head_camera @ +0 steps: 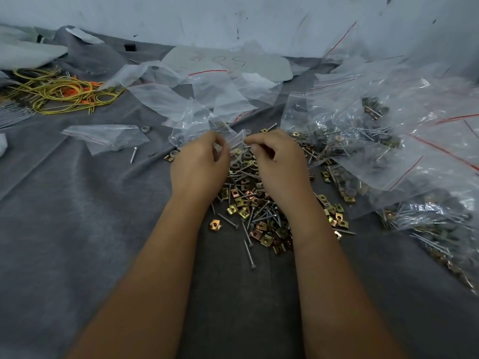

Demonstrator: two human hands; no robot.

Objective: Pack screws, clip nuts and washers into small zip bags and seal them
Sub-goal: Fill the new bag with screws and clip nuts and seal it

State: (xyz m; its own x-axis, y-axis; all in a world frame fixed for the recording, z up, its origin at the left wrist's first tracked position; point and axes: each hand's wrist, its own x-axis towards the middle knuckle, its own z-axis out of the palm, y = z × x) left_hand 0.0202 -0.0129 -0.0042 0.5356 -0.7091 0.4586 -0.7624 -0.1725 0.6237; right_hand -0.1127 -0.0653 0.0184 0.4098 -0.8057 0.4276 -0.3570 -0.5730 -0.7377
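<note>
Clear zip bag (234,141) is hanging between both hands, mouth edge running left-right: I'm pinching it with left hand (199,161) and right hand (274,159); loose hardware pile (248,203) is lying just below.

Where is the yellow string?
In the head view, the yellow string lies in a tangle at the far left of the grey cloth, mixed with orange bits and left of the empty zip bags.

A wrinkled grey cloth (77,203) covers the work surface, ending at a scuffed, pale wall (233,19) behind.
</note>
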